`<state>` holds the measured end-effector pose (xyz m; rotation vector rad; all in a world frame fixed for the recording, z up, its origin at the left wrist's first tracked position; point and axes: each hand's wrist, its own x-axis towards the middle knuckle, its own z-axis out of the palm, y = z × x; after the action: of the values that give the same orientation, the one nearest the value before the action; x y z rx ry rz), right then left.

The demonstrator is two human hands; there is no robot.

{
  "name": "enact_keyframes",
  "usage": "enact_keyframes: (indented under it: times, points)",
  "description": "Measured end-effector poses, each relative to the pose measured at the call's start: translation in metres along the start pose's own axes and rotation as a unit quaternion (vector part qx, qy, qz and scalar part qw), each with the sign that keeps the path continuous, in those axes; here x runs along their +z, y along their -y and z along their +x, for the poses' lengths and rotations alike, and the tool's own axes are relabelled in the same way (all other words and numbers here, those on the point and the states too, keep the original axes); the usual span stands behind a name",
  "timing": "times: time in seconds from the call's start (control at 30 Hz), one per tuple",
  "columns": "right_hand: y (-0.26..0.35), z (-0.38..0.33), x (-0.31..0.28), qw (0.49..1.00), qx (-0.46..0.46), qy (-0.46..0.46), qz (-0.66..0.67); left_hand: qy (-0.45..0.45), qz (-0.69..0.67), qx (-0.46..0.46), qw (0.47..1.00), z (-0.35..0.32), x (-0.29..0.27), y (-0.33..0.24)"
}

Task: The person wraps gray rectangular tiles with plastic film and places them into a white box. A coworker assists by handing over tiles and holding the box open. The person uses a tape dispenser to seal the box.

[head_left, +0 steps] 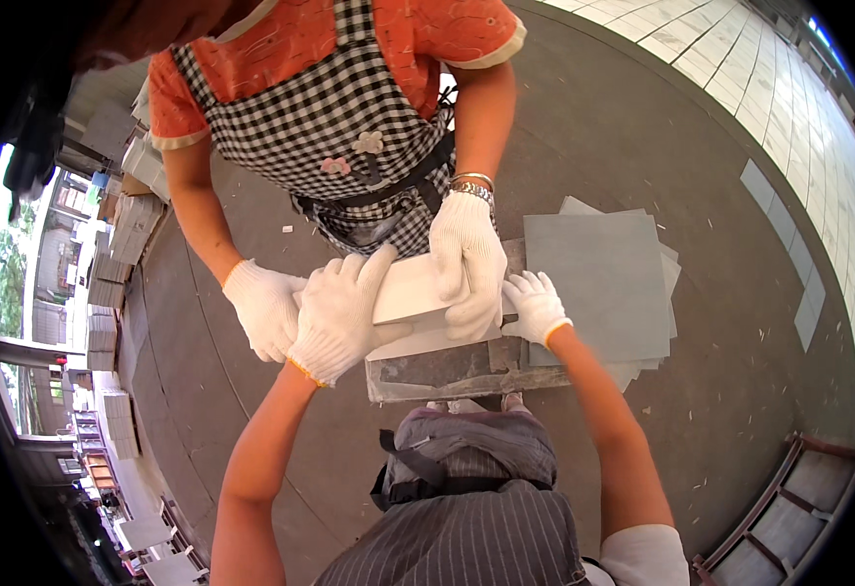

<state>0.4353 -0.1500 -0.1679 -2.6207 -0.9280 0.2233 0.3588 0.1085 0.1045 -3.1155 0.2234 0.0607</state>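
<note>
White knit glove on the left hand (334,317), and it's clasping the left end of a smooth, white, oblong block (413,288), fingers stretched over the top, thumb along the near side. Across at the other end, the right hand (538,309), gloved to match, has its fingers spread beside the block; whether they touch it, I can't tell from here. That block sits between the two people, over a dark grey, scuffed low bench (427,379). Stiff and fairly weighty, I'd judge, with smooth faces that could slide under cotton and corners that might chip; best held at both ends, palms flat.

Now the crowding! A co-worker in a black-and-white checked apron (320,117) leans in from opposite, the co-worker's left hand (466,259) draped over the block's right part, the co-worker's right hand (263,308) tight against our left glove. Little finger room there. Just right, grey square sheets (598,283) lie in a fanned pile, hemming in that right hand. Farther off, stacked pale cartons (134,230) line the left side.
</note>
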Motion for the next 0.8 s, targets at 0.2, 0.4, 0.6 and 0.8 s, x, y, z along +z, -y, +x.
enact_keyframes:
  times: [0.2, 0.4, 0.6, 0.8]
  points:
    - [-0.014, 0.032, 0.025, 0.994, 0.017, 0.058, -0.094, 0.006, -0.009, 0.013, 1.0, 0.011, 0.002, -0.019]
    - [-0.041, 0.054, -0.017, 0.978, 0.03, 0.207, -0.004, -0.009, -0.012, 0.024, 1.0, 0.038, 0.002, -0.024]
    - [-0.056, 0.066, -0.009, 0.971, -0.023, 0.219, 0.088, -0.024, -0.018, 0.061, 0.998, 0.064, 0.01, -0.009]
    - [-0.025, 0.058, -0.012, 0.947, -0.067, 0.08, 0.304, -0.046, -0.019, 0.057, 0.997, 0.05, 0.021, -0.01]
